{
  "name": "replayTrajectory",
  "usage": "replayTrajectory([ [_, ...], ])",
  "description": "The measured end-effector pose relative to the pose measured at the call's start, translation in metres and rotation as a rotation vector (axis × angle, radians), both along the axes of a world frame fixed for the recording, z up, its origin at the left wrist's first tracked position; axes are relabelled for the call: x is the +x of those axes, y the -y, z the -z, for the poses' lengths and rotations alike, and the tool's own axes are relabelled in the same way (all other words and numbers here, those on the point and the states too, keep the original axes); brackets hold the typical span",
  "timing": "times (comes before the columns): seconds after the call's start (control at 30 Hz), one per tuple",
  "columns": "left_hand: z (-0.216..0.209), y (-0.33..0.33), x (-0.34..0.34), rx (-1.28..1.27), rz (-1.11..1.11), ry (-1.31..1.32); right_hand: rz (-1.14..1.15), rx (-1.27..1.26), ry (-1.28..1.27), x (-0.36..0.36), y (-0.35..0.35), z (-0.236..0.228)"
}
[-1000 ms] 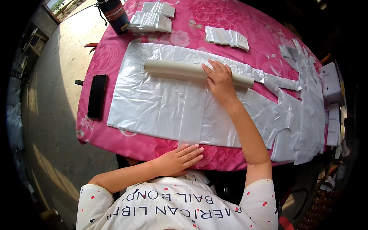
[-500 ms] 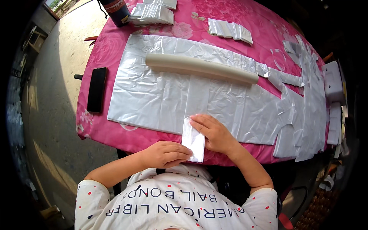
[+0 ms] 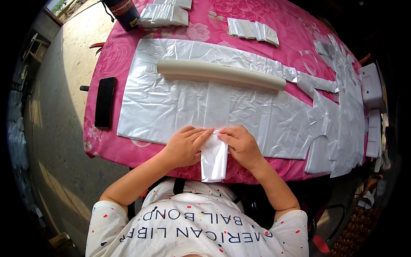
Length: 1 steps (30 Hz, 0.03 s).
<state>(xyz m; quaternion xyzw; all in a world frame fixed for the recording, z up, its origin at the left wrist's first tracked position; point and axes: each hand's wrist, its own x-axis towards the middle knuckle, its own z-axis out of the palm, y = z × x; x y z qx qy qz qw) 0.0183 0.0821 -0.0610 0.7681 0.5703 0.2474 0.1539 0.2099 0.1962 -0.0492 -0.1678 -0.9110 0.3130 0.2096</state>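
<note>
The left hand (image 3: pixel 185 146) and the right hand (image 3: pixel 242 144) rest at the near edge of the bench (image 3: pixel 124 147), close together, palms down. Between them lies a folded bag (image 3: pixel 214 156), a narrow strip of clear plastic. Its far end sits on the bench under the fingertips; its near end hangs over the bench edge. The left hand has its fingers extended and pressed flat on the strip's left side. The right hand has its fingers curled, with the tips pinching the strip's top right corner.

Just beyond the hands, a wide plastic sheet (image 3: pixel 171 98) lies flat across the pink flowered cloth. A long pale tube (image 3: pixel 220 73) lies across the sheet's far part, running left to right. To the right, further cut plastic pieces (image 3: pixel 342 111) overlap one another. At the far side, two stacks of folded bags (image 3: pixel 252 31) lie apart from each other, with a dark cup (image 3: pixel 122 13) at the far left. A black phone (image 3: pixel 105 102) lies on the left of the bench, clear of the sheet.
</note>
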Motion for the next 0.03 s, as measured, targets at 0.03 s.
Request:
replayTrajectory([
  [0.03,-0.0021,-0.0014,0.0008,-0.082,-0.037,0.071,0.003,-0.001,0.0,0.0005,-0.0002,0.0003],
])
